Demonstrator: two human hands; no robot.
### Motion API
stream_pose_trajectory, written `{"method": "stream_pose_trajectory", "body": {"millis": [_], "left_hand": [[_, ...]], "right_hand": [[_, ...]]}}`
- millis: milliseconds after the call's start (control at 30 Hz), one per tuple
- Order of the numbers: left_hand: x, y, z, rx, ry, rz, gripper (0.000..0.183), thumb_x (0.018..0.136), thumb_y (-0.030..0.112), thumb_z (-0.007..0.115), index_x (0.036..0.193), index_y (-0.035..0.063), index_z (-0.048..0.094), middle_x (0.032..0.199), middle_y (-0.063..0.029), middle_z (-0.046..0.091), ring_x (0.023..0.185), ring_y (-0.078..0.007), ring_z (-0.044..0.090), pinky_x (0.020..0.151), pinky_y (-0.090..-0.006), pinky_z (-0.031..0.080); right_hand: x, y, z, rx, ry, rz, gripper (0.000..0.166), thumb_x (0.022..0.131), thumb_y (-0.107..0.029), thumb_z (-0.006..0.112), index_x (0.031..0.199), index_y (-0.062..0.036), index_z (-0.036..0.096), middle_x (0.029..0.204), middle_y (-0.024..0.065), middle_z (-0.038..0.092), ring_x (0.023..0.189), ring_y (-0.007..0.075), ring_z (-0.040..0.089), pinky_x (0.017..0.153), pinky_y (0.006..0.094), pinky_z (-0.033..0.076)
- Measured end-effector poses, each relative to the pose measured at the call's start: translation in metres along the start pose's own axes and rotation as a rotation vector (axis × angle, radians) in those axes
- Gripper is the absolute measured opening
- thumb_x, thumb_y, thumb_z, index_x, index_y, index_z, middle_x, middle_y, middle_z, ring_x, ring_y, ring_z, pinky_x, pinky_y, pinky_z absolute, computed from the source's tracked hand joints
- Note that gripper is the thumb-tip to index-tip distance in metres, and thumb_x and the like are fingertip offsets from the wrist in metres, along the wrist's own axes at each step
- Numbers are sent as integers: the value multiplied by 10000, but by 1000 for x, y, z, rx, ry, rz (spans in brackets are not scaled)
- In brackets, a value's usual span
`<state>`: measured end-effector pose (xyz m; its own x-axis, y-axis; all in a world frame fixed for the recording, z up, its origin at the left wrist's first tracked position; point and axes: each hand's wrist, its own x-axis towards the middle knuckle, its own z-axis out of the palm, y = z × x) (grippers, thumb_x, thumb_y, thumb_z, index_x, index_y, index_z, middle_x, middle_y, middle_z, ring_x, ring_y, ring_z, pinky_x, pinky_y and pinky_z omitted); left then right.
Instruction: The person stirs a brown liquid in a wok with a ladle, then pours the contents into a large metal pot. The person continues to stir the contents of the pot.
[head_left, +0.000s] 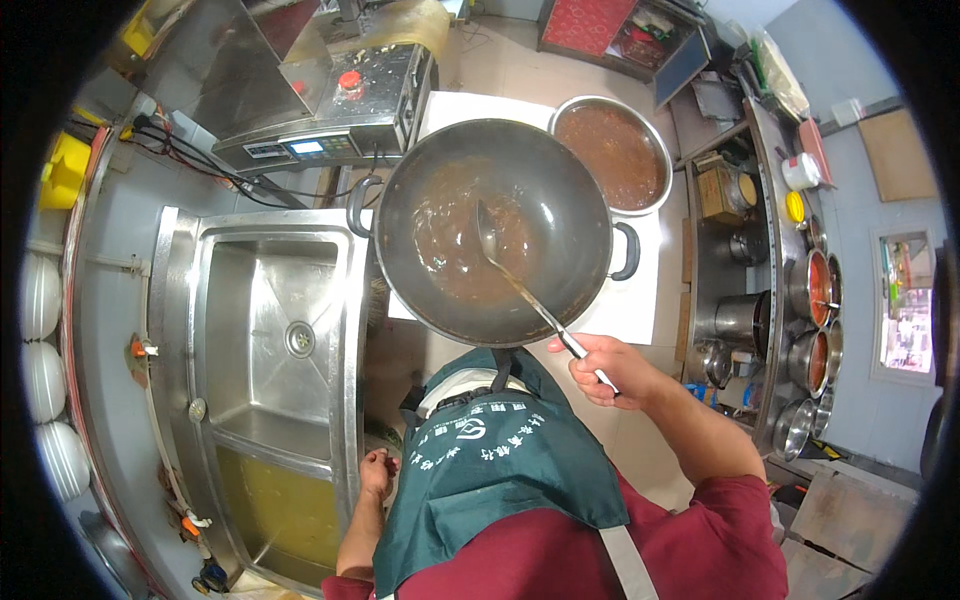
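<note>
My right hand (611, 371) is closed around the handle of a metal ladle (529, 294). The ladle's bowl lies in brown liquid (450, 247) at the bottom of a large dark wok (555, 176) with two side handles. The wok stands in front of me over a white surface (626, 315). Behind it to the right is a round steel basin (665, 142) of reddish-brown sauce (611, 154). My left hand (379, 472) hangs beside my green apron, near the sink's edge, with its fingers curled; no object shows in it.
A two-basin steel sink (352, 300) runs along the left, its nearer basin holding yellowish liquid (281, 499). A steel machine with a red knob (350, 82) stands at the back left. On the right, a shelf unit (780, 285) carries pots and bowls.
</note>
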<state>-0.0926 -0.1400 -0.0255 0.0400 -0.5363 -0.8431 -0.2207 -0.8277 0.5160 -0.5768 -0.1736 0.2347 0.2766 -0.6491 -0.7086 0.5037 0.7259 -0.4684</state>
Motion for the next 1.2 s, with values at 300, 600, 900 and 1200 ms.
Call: {"method": "stream_pose_trajectory", "body": {"millis": [300, 600, 900, 1200], "left_hand": [[14, 6, -3, -51, -15, -19, 162, 904, 209, 493, 950, 55, 509, 682, -76, 608, 537, -159, 555, 487, -277, 443], [8, 14, 9, 2, 16, -92, 167, 908, 230, 479, 940, 77, 536, 703, -53, 626, 543, -122, 535, 500, -259, 426], [9, 6, 17, -21, -5, -64, 173, 905, 204, 454, 941, 56, 536, 714, -66, 609, 554, -133, 530, 514, -264, 434], [24, -4, 11, -85, -23, -35, 176, 895, 186, 463, 943, 33, 536, 680, -81, 596, 532, -149, 538, 458, -267, 418]], "right_hand": [[9, 38, -11, -263, 110, -175, 201, 897, -158, 460, 1026, -7, 494, 595, -1, 437, 427, 70, 415, 387, 229, 356], [13, 32, -25, -279, 313, -258, 205, 887, -227, 491, 786, -51, 457, 532, 3, 445, 371, 98, 407, 356, 234, 317], [40, 42, -35, -155, 258, -232, 270, 913, -299, 481, 786, -62, 456, 517, 1, 413, 368, 106, 376, 353, 248, 300], [52, 54, -35, -290, 415, -204, 324, 906, -355, 479, 833, -43, 520, 582, 48, 536, 436, 113, 493, 384, 233, 358]]}}
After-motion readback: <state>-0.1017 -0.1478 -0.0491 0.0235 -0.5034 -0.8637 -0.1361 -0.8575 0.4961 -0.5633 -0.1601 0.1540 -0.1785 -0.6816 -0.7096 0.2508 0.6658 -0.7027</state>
